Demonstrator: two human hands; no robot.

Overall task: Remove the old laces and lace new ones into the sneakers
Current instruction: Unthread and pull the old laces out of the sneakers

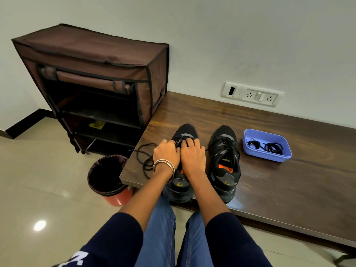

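- the left sneaker (180,182) stands on the dark wooden table (279,180) near its front left corner, toe toward the wall, heel at the table's front edge.
- both hands lie over its lace area: the left hand (166,152) has its fingers curled down onto the black lace at the eyelets, and the right hand (192,154) has its fingers bent onto the tongue just beside it; the fingertips are hidden, so whether each pinches the lace i cannot tell for sure.
- a loose black lace (143,160) trails from under the left hand in loops across the table's left corner.
- metal bangles (163,166) sit on the left wrist.
- the right sneaker (225,162) stands just beside the first, parallel, its lace threaded.
- further right, a blue tray (266,158) holds coiled black laces (273,147).
- on the floor left of the table stands a lined red bin (107,178), and behind it a brown fabric shoe rack (92,87).
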